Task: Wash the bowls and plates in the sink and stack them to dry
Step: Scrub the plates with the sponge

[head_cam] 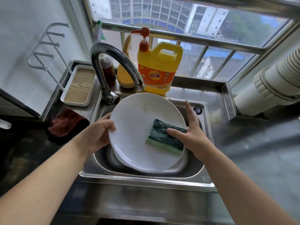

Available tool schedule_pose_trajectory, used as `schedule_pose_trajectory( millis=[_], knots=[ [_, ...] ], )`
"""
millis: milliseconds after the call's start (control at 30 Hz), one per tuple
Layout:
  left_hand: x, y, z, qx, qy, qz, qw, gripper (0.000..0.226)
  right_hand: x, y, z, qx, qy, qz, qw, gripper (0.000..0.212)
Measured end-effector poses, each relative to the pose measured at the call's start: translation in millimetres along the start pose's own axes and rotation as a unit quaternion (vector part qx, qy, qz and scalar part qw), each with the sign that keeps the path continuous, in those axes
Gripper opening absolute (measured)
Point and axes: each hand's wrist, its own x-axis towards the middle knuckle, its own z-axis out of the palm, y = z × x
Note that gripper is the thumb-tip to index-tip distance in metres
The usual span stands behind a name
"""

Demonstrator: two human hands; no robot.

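Note:
A large white plate (136,120) is held tilted over the steel sink (146,176). My left hand (99,132) grips its left rim, thumb on the face. A green scouring sponge (165,136) lies against the plate's lower right face. My right hand (190,129) pinches the sponge with the thumb on top, while its other fingers reach behind the plate's right rim. Another white dish (123,161) peeks out beneath the plate in the basin. Faint food smears mark the plate's upper part.
A curved faucet (113,62) arches over the plate's top. Behind it stand a yellow detergent jug (158,69) with pump, a dark bottle (108,69) and a yellow spray bottle (125,75). A white rack tray (79,88) sits left; a red cloth (66,122) hangs below it.

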Motion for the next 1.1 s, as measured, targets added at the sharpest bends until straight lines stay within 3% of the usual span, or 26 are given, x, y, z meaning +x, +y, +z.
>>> schedule_pose_trajectory(
  millis=[100,167,267,433,533,600,667,733,800,833,1000,1100],
  knots=[
    [1,-2,2,-0.014,-0.005,0.016,1.000,0.050,-1,10,1,0.225,-0.040,0.092,0.969,0.109],
    [0,-9,6,-0.034,-0.015,0.026,0.999,0.054,-2,17,7,0.251,-0.019,0.100,0.963,0.103],
    [-2,-26,15,-0.106,-0.020,0.026,0.994,0.091,-3,24,19,0.306,0.046,0.090,0.947,0.092],
    [-10,-58,39,-0.233,0.023,0.054,0.971,0.094,-5,28,41,0.348,0.115,0.074,0.928,0.088],
    [-19,-77,57,-0.232,0.015,0.048,0.971,0.074,-7,28,51,0.356,0.156,0.097,0.916,0.090],
    [-19,-84,68,-0.199,0.059,0.053,0.977,0.057,-11,29,58,0.350,0.161,0.108,0.917,0.086],
    [-17,-84,70,-0.169,0.100,0.053,0.979,0.046,-17,27,60,0.263,0.148,0.122,0.946,0.078],
    [-16,-80,65,-0.139,0.118,0.053,0.982,0.045,-21,22,58,0.046,0.125,0.151,0.980,0.069],
    [-17,-75,61,-0.116,0.123,0.059,0.984,0.046,-24,17,57,-0.146,0.113,0.121,0.975,0.061],
    [-17,-73,60,-0.105,0.121,0.064,0.985,0.047,-25,13,58,-0.188,0.110,0.086,0.972,0.058],
    [-18,-64,59,-0.027,0.071,0.095,0.993,0.060,-31,4,72,-0.205,0.034,-0.005,0.978,0.072],
    [-18,-60,49,-0.018,0.076,0.097,0.992,0.058,-36,11,65,-0.240,-0.035,-0.065,0.968,0.065]
  ],
)
